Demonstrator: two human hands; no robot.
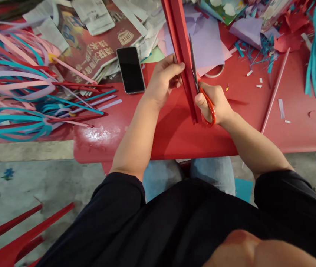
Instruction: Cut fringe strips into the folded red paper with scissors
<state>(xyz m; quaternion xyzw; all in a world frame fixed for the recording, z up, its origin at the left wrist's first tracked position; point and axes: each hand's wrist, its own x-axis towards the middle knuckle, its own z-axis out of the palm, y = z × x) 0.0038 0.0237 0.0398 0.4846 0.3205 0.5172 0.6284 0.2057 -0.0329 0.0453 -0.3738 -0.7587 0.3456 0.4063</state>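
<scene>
My left hand (169,76) pinches a long folded strip of red paper (178,40) between thumb and fingers, and the strip runs from the top edge down toward the table front. In my right hand (215,102) is a pair of scissors with orange-red handles (210,107). The blades point up and away from me, alongside the right edge of the strip. One blade shows beside the red paper; whether the other lies behind it I cannot tell. Beneath both hands is the red table (169,137).
A black phone (131,69) lies left of my left hand, by newspapers (96,40). Bundles of coloured paper strips (16,83) fill the far left. Purple sheets (208,40) lie behind the strip. To the right are a pink stick (276,91), paper scraps and a teal fringe (315,63).
</scene>
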